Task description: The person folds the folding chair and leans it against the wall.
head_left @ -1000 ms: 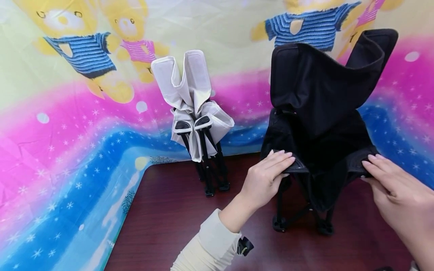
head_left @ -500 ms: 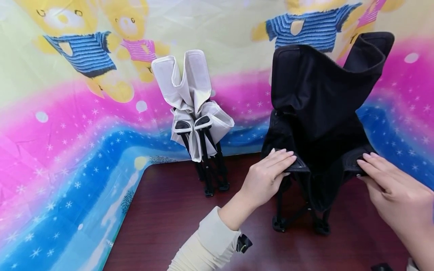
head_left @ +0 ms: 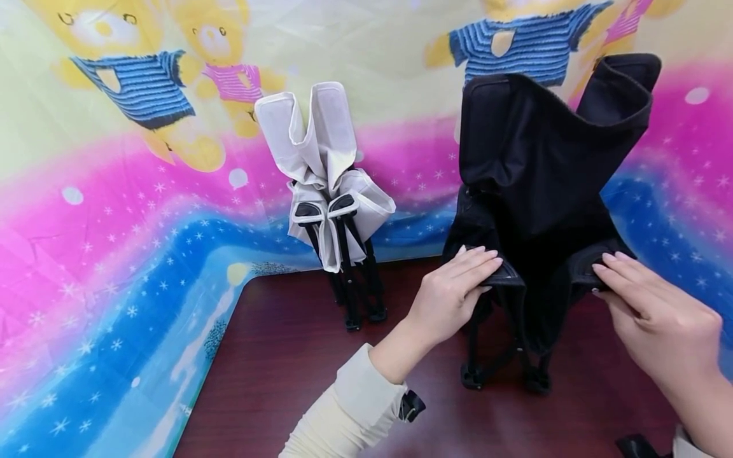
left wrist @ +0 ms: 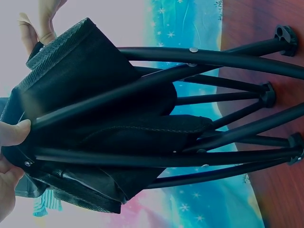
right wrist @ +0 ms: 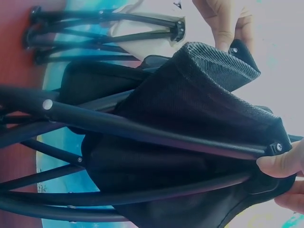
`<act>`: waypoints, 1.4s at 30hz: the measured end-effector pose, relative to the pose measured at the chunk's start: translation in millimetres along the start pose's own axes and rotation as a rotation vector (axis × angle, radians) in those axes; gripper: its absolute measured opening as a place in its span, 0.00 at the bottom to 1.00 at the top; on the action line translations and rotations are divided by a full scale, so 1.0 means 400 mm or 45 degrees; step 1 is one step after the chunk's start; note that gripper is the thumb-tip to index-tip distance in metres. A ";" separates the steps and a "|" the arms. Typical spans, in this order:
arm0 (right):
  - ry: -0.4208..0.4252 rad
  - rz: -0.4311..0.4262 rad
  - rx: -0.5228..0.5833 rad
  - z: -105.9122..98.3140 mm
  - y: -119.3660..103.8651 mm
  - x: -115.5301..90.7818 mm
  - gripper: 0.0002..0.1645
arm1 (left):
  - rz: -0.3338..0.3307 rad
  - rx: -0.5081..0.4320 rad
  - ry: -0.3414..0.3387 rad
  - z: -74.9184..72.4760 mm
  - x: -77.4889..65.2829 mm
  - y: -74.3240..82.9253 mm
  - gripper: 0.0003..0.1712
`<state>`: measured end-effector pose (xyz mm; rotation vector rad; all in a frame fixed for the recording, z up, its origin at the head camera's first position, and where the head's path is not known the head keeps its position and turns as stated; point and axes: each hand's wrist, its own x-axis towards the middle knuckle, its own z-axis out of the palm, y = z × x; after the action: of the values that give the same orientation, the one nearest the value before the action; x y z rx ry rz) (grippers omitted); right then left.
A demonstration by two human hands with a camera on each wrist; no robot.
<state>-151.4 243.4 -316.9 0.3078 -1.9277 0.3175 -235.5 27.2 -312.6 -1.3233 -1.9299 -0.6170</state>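
A black folding camp chair (head_left: pixel 555 146) stands partly folded on the table, its fabric seat sagging between the front corners. At its left front corner, my left hand (head_left: pixel 449 294) grips the fabric and frame end, fingers on top. My right hand (head_left: pixel 664 312) holds the right front corner the same way. In the left wrist view the left thumb (left wrist: pixel 16 133) presses the corner beside a leg tube. The right thumb (right wrist: pixel 278 164) pinches the other corner from below in the right wrist view. Crossed black legs (left wrist: pixel 190 57) run down to plastic feet (left wrist: pixel 268 95).
A white folding chair (head_left: pixel 329 152) with black legs stands folded to the left, near the back of the dark red table (head_left: pixel 269 381). Behind the table hangs a colourful cloth (head_left: pixel 200 159) with printed bears. Near the front right lies a small black object (head_left: pixel 637 446), partly cut off.
My right hand has moved left with its corner, bringing the chair's front corners closer together. The right front foot has shifted slightly left, and the backrest has narrowed. The white chair stays put.
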 end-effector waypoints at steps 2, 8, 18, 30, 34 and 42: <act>0.011 -0.007 0.001 0.004 -0.002 0.002 0.28 | -0.002 -0.004 0.004 -0.001 0.001 0.000 0.20; 0.000 -0.025 0.003 0.013 -0.007 0.007 0.29 | -0.012 -0.018 0.005 -0.004 0.004 -0.001 0.20; -0.019 -0.096 0.017 0.020 -0.008 0.017 0.29 | -0.010 -0.015 0.007 -0.004 0.007 -0.001 0.20; 0.019 -0.103 0.095 0.037 -0.020 0.029 0.29 | -0.004 0.028 -0.035 -0.006 0.011 -0.003 0.18; 0.032 -0.105 0.118 0.042 -0.025 0.032 0.29 | -0.001 0.037 -0.050 -0.007 0.013 -0.003 0.18; 0.085 -0.128 0.139 0.053 -0.029 0.038 0.28 | 0.001 0.055 -0.064 -0.010 0.018 -0.003 0.18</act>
<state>-170.8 224.0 -309.7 0.4596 -1.8262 0.3626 -237.1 28.1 -304.5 -1.3243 -1.9720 -0.5432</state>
